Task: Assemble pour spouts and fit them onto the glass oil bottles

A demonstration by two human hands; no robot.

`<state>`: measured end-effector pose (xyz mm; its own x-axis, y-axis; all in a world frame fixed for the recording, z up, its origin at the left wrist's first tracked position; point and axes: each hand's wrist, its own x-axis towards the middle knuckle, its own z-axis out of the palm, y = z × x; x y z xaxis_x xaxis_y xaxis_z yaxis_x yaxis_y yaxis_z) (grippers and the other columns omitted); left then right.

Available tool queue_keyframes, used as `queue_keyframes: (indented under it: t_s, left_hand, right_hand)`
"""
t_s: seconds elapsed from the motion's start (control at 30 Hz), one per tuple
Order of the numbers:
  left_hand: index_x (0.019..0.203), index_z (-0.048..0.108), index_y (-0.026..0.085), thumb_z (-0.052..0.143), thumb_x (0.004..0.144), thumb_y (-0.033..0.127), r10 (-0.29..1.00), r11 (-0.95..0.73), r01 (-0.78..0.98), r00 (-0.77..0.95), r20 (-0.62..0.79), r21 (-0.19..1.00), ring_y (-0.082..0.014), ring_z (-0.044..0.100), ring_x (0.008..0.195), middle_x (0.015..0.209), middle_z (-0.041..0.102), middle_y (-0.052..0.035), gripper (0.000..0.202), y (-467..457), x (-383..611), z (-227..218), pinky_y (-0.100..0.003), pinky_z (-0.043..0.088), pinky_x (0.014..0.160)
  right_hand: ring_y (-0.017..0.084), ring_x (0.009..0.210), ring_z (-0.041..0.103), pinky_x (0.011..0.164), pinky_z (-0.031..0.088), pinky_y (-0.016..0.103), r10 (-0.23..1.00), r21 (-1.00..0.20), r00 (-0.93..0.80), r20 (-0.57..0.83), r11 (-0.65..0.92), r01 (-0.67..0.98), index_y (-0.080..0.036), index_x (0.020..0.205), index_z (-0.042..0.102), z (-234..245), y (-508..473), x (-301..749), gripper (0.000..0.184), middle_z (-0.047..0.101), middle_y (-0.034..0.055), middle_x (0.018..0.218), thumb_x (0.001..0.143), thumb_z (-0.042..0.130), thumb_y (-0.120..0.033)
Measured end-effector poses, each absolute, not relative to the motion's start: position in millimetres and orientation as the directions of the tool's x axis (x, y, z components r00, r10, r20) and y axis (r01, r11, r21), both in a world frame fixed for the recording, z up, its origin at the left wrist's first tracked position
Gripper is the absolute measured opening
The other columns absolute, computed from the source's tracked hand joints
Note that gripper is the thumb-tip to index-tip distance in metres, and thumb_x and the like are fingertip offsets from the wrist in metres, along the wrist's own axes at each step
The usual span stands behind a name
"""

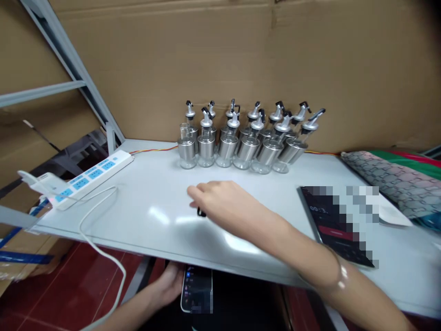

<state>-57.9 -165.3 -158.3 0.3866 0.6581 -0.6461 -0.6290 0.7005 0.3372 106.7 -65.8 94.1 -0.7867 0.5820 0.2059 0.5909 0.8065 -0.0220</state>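
My right hand [220, 201] reaches across the white table [144, 202], fingers curled down over a small black object [201, 213] that shows only partly beneath them. My left hand [170, 285] is below the table's front edge, holding a smartphone [197, 289] with its screen lit. Behind the right hand, several glass dispenser bottles [246, 140] with steel bands and spout caps stand in two rows against the cardboard wall.
A white power strip [91, 177] with blue sockets lies at the left, a white plug [39, 183] and cable [99, 239] running off the edge. A dark tablet [339, 220] lies at the right, patterned fabric [396, 181] beyond it. A grey metal frame [74, 69] rises at the left.
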Motion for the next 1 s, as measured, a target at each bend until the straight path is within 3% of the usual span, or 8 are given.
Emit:
queue_keyframes:
  t_s: [0.13, 0.23, 0.3, 0.43, 0.63, 0.77, 1.0]
  left_hand:
    - [0.099, 0.063, 0.01, 0.059, 0.083, 0.022, 0.632, 0.687, -0.639, 0.291, -0.719, 0.346, -0.0269, 0.063, 0.097, 0.087, 0.07, -0.0099, 0.019, -163, -53, -135, -0.036, 0.046, 0.09]
    - [0.084, 0.063, 0.01, 0.051, 0.088, 0.02, 0.628, 0.688, -0.625, 0.258, -0.734, 0.368, -0.0239, 0.064, 0.085, 0.076, 0.067, -0.0083, 0.016, -160, -48, -120, -0.034, 0.048, 0.084]
    - [0.067, 0.059, 0.012, 0.045, 0.087, 0.015, 0.627, 0.687, -0.607, 0.215, -0.749, 0.4, -0.0192, 0.061, 0.068, 0.063, 0.062, -0.006, 0.024, -159, -47, -114, -0.03, 0.049, 0.073]
    - [0.049, 0.045, 0.016, 0.038, 0.078, 0.002, 0.619, 0.682, -0.579, 0.131, -0.774, 0.447, -0.0117, 0.049, 0.047, 0.048, 0.051, -0.0014, 0.032, -159, -46, -112, -0.022, 0.042, 0.054]
    - [0.056, 0.05, 0.014, 0.041, 0.08, 0.004, 0.634, 0.694, -0.561, 0.181, -0.752, 0.45, -0.014, 0.057, 0.058, 0.057, 0.058, -0.0036, 0.027, -160, -46, -110, -0.026, 0.049, 0.069]
    - [0.079, 0.061, 0.011, 0.042, 0.09, 0.015, 0.666, 0.687, -0.556, 0.223, -0.712, 0.468, -0.0178, 0.064, 0.076, 0.072, 0.066, -0.007, 0.022, -159, -45, -108, -0.028, 0.05, 0.078]
    - [0.107, 0.061, 0.008, 0.045, 0.09, 0.013, 0.676, 0.697, -0.524, 0.25, -0.694, 0.49, -0.0191, 0.066, 0.084, 0.086, 0.07, -0.0092, 0.024, -158, -45, -108, -0.03, 0.05, 0.085]
  right_hand:
    - [0.02, 0.074, 0.062, 0.06, 0.034, 0.029, 0.728, -0.095, -0.683, 0.058, 0.685, 0.722, -0.014, 0.094, 0.058, 37, -24, 123, 0.018, 0.067, 0.0101, 0.084, 0.092, 0.05, -0.03]
    - [0.022, 0.082, 0.061, 0.066, 0.038, 0.028, 0.805, -0.19, -0.592, -0.02, 0.579, 0.793, -0.011, 0.102, 0.054, 17, -9, 139, 0.036, 0.066, 0.0139, 0.093, 0.084, 0.061, -0.041]
    - [0.025, 0.092, 0.059, 0.073, 0.041, 0.028, 0.833, -0.223, -0.554, -0.016, 0.537, 0.814, -0.01, 0.105, 0.054, 9, -4, 148, 0.043, 0.062, 0.0172, 0.104, 0.08, 0.063, -0.043]
    - [0.025, 0.1, 0.056, 0.083, 0.041, 0.029, 0.87, -0.269, -0.489, 0.06, 0.486, 0.832, -0.01, 0.11, 0.054, 3, 2, 160, 0.033, 0.058, 0.0177, 0.112, 0.087, 0.055, -0.033]
    - [0.022, 0.082, 0.061, 0.065, 0.037, 0.027, 0.907, -0.258, -0.418, 0.05, 0.416, 0.872, -0.014, 0.094, 0.06, 8, 8, 169, 0.027, 0.067, 0.0127, 0.095, 0.087, 0.055, -0.039]
    - [0.02, 0.076, 0.06, 0.059, 0.031, 0.027, 0.909, -0.201, -0.414, 0.052, 0.415, 0.887, -0.016, 0.087, 0.062, 9, 8, 170, 0.025, 0.068, 0.0101, 0.085, 0.091, 0.049, -0.038]
    - [0.02, 0.076, 0.06, 0.059, 0.031, 0.027, 0.918, -0.213, -0.394, 0.043, 0.394, 0.894, -0.017, 0.095, 0.062, 9, 5, 168, 0.028, 0.068, 0.0098, 0.085, 0.091, 0.048, -0.041]
